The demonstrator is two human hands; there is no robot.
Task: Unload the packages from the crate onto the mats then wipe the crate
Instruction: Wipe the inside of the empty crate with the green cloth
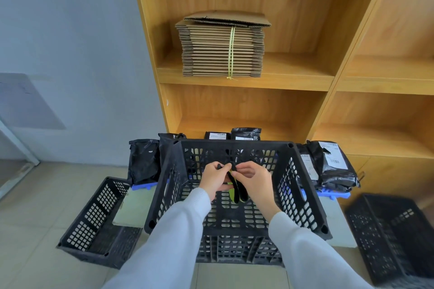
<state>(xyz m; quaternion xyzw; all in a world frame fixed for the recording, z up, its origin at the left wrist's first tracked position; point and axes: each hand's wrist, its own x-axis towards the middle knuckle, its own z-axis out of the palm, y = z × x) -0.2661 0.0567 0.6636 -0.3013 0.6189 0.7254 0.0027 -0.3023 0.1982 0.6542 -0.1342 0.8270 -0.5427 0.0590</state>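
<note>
Indoors, a pale tiled floor [47, 197] runs up to a grey-blue wall [77, 42] and a tall wooden shelf unit [258, 110], where a tied stack of flattened cardboard boxes [223, 49] sits on one shelf. Before the unit stands a black perforated crate [303, 190], its slotted bottom bare. Over its middle both hands pinch a dark cloth with a yellow-green edge [238, 189] — the left hand [215, 179] has fingers curled round its top, the right hand [252, 177] nips it beside them, and the rest hangs down inside the crate. Black packages [333, 166] lie outside the crate on blue mats [333, 195], to its left, right and behind. Two more black crates — one on the left [94, 223], one on the right [387, 234] — rest on the floor.
</note>
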